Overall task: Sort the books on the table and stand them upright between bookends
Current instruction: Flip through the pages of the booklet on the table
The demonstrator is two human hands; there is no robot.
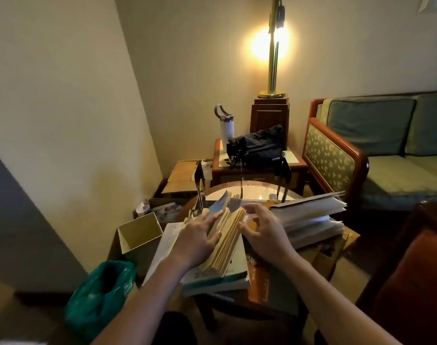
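Books (227, 245) lie piled on the small round surface (247, 192) in front of the person, none of them standing yet. A yellow-paged batch sits edge-up between both hands on top of a flat stack; the left hand (200, 235) presses its blue cover side, the right hand (264, 235) rests against the other side with fingers spread, so the grip of both hands together is clamped loosely on that batch rather than either hand closing alone. To the right a thick pile of papers (309, 217) lies flat, and an orange-brown book (258, 282) lies under the stack toward the near edge. Two dark bookends (200, 185) stand upright at the far side of the surface, well apart, with bare space between them. By my reading the task is at an early stage: sorting is in hand, nothing stands between the bookends, and nearly all the books remain to be placed. Left of the surface an open cardboard box (137, 232) shows an empty inside as far as can be seen, and a green plastic bag (100, 295) sits below it, its contents hidden.
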